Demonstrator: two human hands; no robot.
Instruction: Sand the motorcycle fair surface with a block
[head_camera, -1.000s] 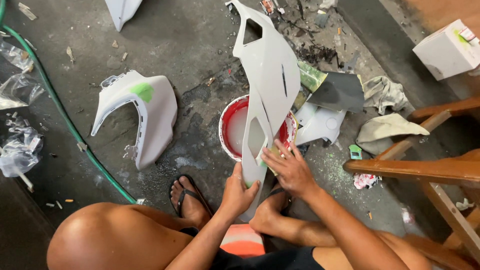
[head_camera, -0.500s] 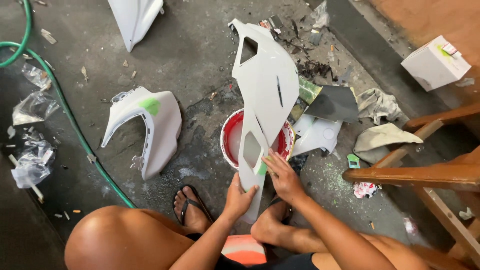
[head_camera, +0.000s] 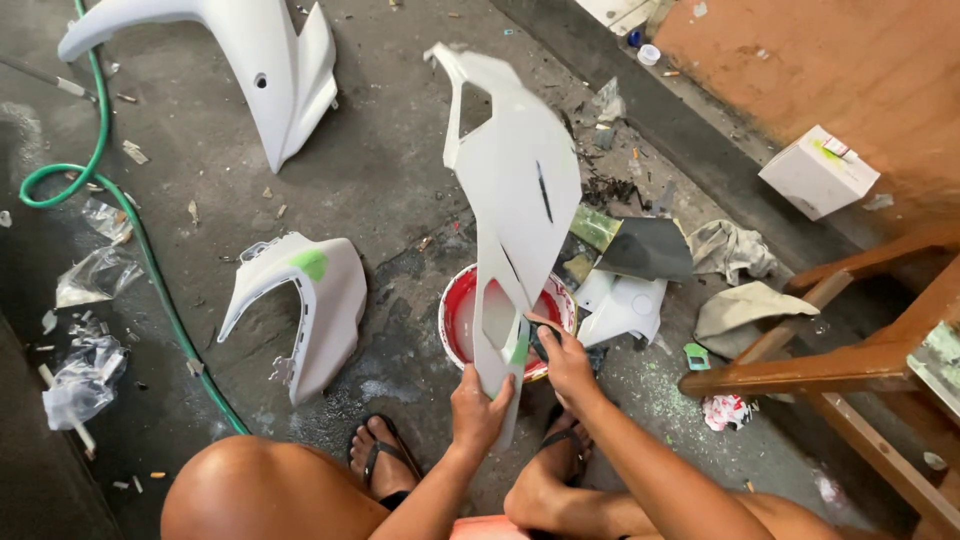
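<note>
A long white plastic fairing panel (head_camera: 515, 190) stands nearly upright in front of me, its top pointing away. My left hand (head_camera: 478, 408) grips its lower end from the left. My right hand (head_camera: 565, 360) presses on its lower right edge, near a small green patch; whether it holds something small against the panel I cannot tell. Behind the panel's lower part sits a white bucket (head_camera: 461, 315) with a red inside. My sandalled feet (head_camera: 382, 462) rest just below it.
Two more white fairing parts lie on the concrete floor, one with a green patch (head_camera: 305, 300) at left, one (head_camera: 262, 55) at top. A green hose (head_camera: 150, 265) curves along the left. Rags, dark sandpaper sheets (head_camera: 648, 250), a white box (head_camera: 815, 172) and a wooden chair (head_camera: 870, 350) crowd the right.
The view has shifted so everything sits lower in frame. The panel stays in both hands, now a little more upright, with my right hand slid slightly lower along its edge.
</note>
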